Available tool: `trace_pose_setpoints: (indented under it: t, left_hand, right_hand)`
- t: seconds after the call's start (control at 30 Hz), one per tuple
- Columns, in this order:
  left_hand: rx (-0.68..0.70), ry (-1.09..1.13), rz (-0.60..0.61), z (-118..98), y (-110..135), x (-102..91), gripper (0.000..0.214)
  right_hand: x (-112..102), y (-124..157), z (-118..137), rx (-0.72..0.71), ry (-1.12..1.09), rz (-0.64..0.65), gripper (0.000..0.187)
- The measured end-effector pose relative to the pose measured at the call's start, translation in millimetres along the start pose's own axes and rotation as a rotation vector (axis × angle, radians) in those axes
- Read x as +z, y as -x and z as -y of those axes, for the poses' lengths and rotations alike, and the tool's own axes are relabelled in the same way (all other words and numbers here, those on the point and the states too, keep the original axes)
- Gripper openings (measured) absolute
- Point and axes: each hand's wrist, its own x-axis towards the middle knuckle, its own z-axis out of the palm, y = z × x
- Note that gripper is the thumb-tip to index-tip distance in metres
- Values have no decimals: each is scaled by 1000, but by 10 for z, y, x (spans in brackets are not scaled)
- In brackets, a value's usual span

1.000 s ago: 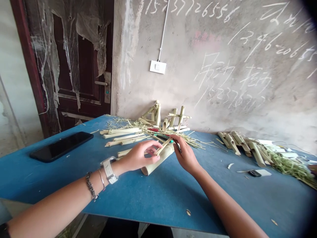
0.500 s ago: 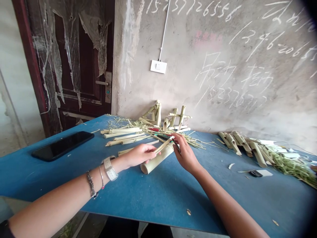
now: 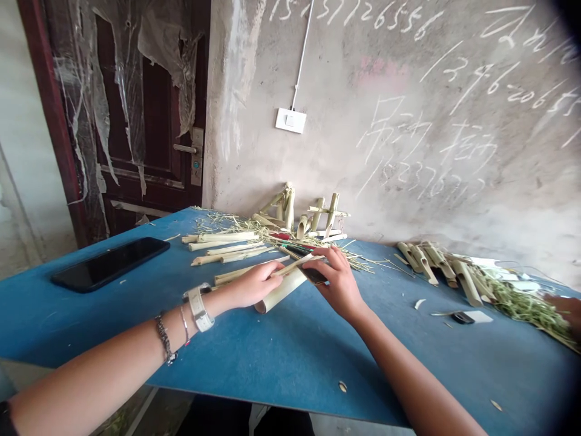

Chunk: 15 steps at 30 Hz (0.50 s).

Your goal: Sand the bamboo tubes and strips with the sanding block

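Observation:
My left hand (image 3: 256, 284) pinches a thin pale bamboo strip (image 3: 295, 264) between thumb and fingers. The strip slants up to the right above a thick bamboo tube (image 3: 284, 293), which lies on the blue table. At the strip's far end, my right hand (image 3: 338, 281) is closed round a small dark tool (image 3: 315, 275), possibly a knife; fingers cover much of it. The fingertips of my right hand are at the strip, and whether the tool touches the strip I cannot make out.
Behind my hands lie several cut bamboo pieces (image 3: 231, 249) and loose shavings (image 3: 218, 224). A black phone (image 3: 111, 264) rests at left. At right are a black-and-white object (image 3: 472, 317), halved bamboo tubes (image 3: 467, 283), a green fibre heap (image 3: 526, 306) and another person's hand (image 3: 565, 310).
My right hand has turned, so the dark tool lies flatter beside the strip. The strip is lower, nearer the tube. Another person's hand shows more at the right edge.

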Motion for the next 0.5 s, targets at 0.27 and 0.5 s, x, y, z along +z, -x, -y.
trace_pose_setpoints:
  t: [0.27, 0.5]
  left_hand:
    - [64, 5, 66, 6, 7, 20, 32]
    - [91, 15, 105, -16, 38, 5, 28]
  right_hand:
    - [32, -26, 165, -95, -93, -1, 22]
    - [0, -31, 150, -66, -106, 16, 25]
